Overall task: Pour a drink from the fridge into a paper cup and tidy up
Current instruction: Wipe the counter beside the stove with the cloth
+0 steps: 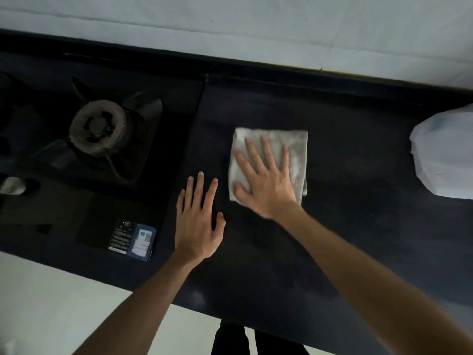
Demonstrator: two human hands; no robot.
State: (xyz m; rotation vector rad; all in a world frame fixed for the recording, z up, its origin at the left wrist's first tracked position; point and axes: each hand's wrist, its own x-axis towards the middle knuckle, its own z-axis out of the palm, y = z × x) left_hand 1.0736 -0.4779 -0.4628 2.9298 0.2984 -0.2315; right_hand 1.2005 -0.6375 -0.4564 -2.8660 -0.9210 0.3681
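A folded grey-white cloth point(294, 147) lies flat on the dark countertop point(345, 239). My right hand point(266, 183) presses down on the cloth with its fingers spread and straight. Just to the left of the cloth, my left hand point(198, 221) rests flat on the bare countertop with straight fingers and holds nothing. No cup or drink container is in view.
A black gas hob with one burner point(98, 128) sits to the left, with a label sticker point(133, 239) at its front. A white plastic-wrapped object point(445, 155) stands at the right edge. A pale wall runs behind the counter, and light floor shows in front.
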